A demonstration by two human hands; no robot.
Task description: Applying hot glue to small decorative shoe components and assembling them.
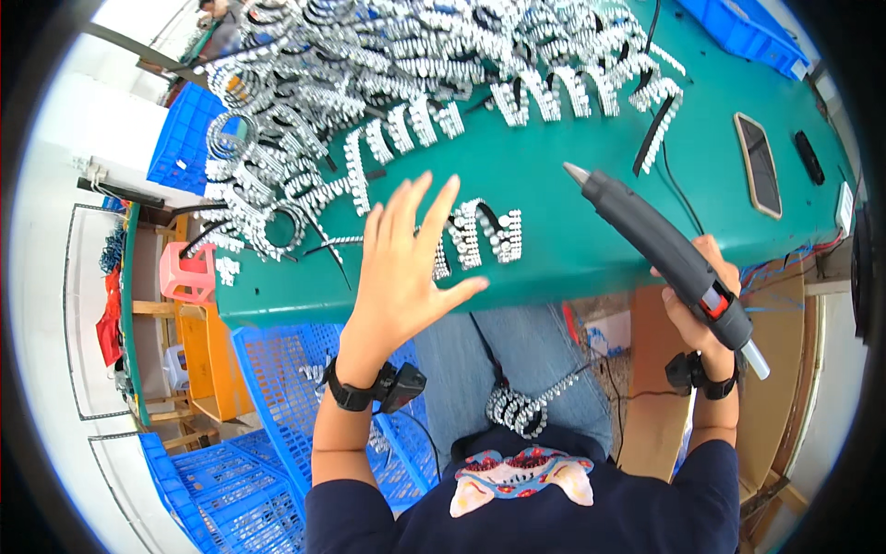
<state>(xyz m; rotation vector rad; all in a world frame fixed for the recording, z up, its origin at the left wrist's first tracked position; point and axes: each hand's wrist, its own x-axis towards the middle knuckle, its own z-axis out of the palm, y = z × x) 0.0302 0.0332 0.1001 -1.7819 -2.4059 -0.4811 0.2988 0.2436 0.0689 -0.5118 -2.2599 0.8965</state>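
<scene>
While a pile [406, 65] of white-beaded coils covers the far part of the green table [581, 208], a wavy black strip [508, 242] studded with white beads lies near its front edge, partly behind your left hand [401, 258]. That hand is spread wide, its contact with the strip unclear. Your right hand [690, 323] grasps the black glue gun [651, 226], pale tip pointing up-left.

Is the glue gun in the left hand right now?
No, the right hand grips the glue gun, while the left hand is spread open.
</scene>
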